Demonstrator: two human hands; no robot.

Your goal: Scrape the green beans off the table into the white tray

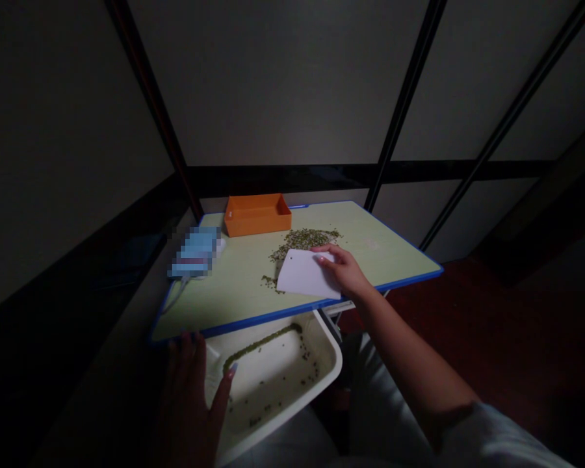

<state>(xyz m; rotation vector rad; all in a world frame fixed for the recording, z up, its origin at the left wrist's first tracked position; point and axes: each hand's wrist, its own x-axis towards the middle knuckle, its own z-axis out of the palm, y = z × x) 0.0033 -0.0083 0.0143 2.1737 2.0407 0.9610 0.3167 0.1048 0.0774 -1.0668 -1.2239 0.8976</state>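
My right hand [344, 270] grips a white flat scraper [305, 273] with a small hole near one corner. The scraper is held low over the table, in front of a spread heap of small green beans [307, 240], and a few beans show by its left edge. Below the table's front edge sits a white plastic basin [334, 354], with a line of beans along its far side and others scattered on its bottom. My left hand [192, 390] is at the basin's left end, fingers stretched and apart, thumb over the inside. Whether its palm touches the rim is hidden.
The pale green folding table [244, 286] has a blue edge. An orange open box [258, 224] stands at its back. A blurred-out blue object [195, 253] with a white cable lies at the left. Wall panels [283, 84] rise close behind.
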